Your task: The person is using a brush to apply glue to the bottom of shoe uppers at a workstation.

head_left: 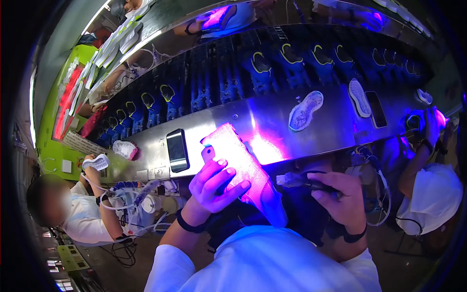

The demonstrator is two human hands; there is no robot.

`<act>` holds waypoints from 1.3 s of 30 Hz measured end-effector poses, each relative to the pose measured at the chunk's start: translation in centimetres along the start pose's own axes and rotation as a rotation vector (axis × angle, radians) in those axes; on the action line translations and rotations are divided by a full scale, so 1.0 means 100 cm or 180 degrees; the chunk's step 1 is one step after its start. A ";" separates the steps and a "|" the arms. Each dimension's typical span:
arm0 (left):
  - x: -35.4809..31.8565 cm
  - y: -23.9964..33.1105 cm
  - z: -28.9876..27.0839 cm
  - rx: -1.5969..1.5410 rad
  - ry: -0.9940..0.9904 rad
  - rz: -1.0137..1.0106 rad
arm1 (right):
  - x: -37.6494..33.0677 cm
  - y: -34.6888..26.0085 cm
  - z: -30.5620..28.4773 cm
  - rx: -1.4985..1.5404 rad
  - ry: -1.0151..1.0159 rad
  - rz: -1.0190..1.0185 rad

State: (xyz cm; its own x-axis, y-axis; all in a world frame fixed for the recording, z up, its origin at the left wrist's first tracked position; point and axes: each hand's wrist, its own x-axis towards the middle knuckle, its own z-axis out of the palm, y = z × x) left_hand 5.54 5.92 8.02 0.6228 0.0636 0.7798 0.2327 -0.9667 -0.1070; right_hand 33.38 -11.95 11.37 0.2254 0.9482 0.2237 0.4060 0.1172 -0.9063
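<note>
On the far left, a person in a white shirt (82,219) sits low by the long metal shelf (272,117) and lifts up a small white shoe sole (97,161). Thin white cables (131,194) hang in a bunch beside that person. Another pale sole (125,149) lies on the shelf just past them, and near it a dark phone (177,150) lies flat with its screen up.

In the middle, the left hand (214,185) is wrapped around a shoe sole (243,170). The fingers curl over one side and the thumb presses on the other. There is a dark band on this wrist. The sole is tilted, with its far end up near the shelf edge and its near end down over the person's lap. Purple light makes it glow pink.

A little to the right, the right hand (340,194) is closed around a small dark torch (304,181). The tip of the torch points left at the sole and is near it, but I cannot tell if they touch.

Behind the shelf, rows of blue shoe parts with yellow rims (292,56) sit on a moving belt. More white soles (305,111) lie on the shelf, and there is a second phone (375,109) further along. On the far right, another person in a white cap (430,194) holds something in purple light.
</note>
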 end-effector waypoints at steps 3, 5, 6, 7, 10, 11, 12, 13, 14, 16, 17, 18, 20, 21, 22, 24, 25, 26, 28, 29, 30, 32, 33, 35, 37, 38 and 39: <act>-0.001 0.004 -0.002 0.0080 -0.0019 0.0037 | 0.003 -0.002 0.002 -0.0115 -0.0154 0.0008; 0.000 0.004 -0.004 0.0070 -0.0006 0.0073 | 0.004 -0.002 0.008 -0.0069 -0.0026 -0.0087; -0.001 0.003 -0.006 0.0062 0.0000 0.0114 | 0.005 -0.003 0.011 -0.0065 -0.0040 -0.0104; -0.003 0.002 -0.009 0.0086 0.0001 0.0105 | 0.004 -0.003 0.014 -0.0100 -0.0076 -0.0109; -0.008 0.003 -0.013 0.0097 -0.0085 0.0116 | 0.001 -0.001 0.017 -0.0060 -0.0263 -0.0063; -0.010 0.004 -0.013 0.0136 -0.0067 0.0085 | 0.000 0.001 0.017 0.0021 -0.0380 0.0016; -0.011 0.005 -0.012 0.0175 -0.0047 0.0054 | -0.003 0.004 0.018 0.0015 -0.0428 -0.0016; -0.012 0.006 -0.012 0.0205 -0.0026 -0.0002 | -0.007 0.008 0.018 0.0008 -0.0455 0.0034; -0.013 0.007 -0.012 0.0264 -0.0011 -0.0037 | -0.009 0.011 0.018 0.0001 -0.0485 0.0079; -0.015 0.007 -0.013 0.0301 0.0033 -0.0016 | -0.012 0.016 0.019 0.0042 -0.0530 -0.0093; -0.015 0.007 -0.014 0.0276 0.0018 -0.0057 | -0.014 0.020 0.017 0.0069 -0.0606 -0.0068; -0.015 0.009 -0.014 0.0362 0.0050 -0.0078 | -0.018 0.024 0.012 0.0089 -0.0678 -0.0054; -0.022 0.012 -0.016 0.0367 0.0114 0.0003 | -0.032 0.029 0.013 0.0129 -0.0859 0.0172; -0.023 0.011 -0.008 0.0381 0.0185 -0.0016 | -0.032 0.038 0.010 0.0236 -0.0609 0.0458; -0.023 0.004 -0.008 0.0484 0.0246 0.0004 | -0.027 0.041 0.012 0.0371 -0.0338 0.0736; -0.021 -0.007 -0.005 0.0373 0.0297 -0.0159 | -0.020 0.040 0.014 0.0180 -0.0052 0.0723; -0.023 -0.006 -0.010 0.0320 0.0244 -0.0333 | -0.031 0.058 0.013 0.0306 -0.0004 0.0967; -0.024 -0.005 -0.012 0.0262 0.0191 -0.0515 | -0.037 0.078 0.010 0.0430 0.0036 0.1217; -0.024 -0.012 0.000 -0.0564 0.0152 -0.1517 | -0.026 0.085 0.004 0.0275 -0.0155 0.1045; -0.019 -0.021 0.009 -0.0986 0.0297 -0.1647 | -0.024 0.087 0.002 0.0271 0.0036 0.1256; -0.017 -0.033 0.012 -0.1268 -0.0220 -0.2061 | -0.027 0.092 -0.002 0.0266 0.0254 0.1491; 0.009 -0.054 0.016 -0.2083 -0.0424 -0.2928 | -0.045 0.113 0.002 0.0590 0.0774 0.1861; -0.013 -0.088 0.049 -0.2203 -0.0566 -0.3488 | -0.018 0.096 -0.001 0.0694 0.0486 0.1821; -0.013 -0.139 0.070 -0.2224 -0.0577 -0.4255 | -0.008 0.081 -0.002 0.0752 0.0216 0.1875; -0.015 -0.196 0.096 -0.1113 -0.0985 -0.4724 | -0.013 0.098 0.000 0.0993 0.0224 0.1856; -0.006 -0.220 0.099 -0.1503 -0.0802 -0.5102 | -0.012 0.097 0.000 0.0979 0.0223 0.1856; 0.002 -0.246 0.104 -0.0873 -0.1148 -0.5030 | -0.009 0.094 0.000 0.0962 0.0185 0.1900</act>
State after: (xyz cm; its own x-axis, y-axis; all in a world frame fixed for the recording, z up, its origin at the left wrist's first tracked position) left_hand 7.73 32.27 4.37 0.0513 0.9830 -0.1764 0.6612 0.0989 0.7436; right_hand 37.00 -11.68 2.66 0.3852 0.8596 -0.3357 -0.0671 -0.3368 -0.9392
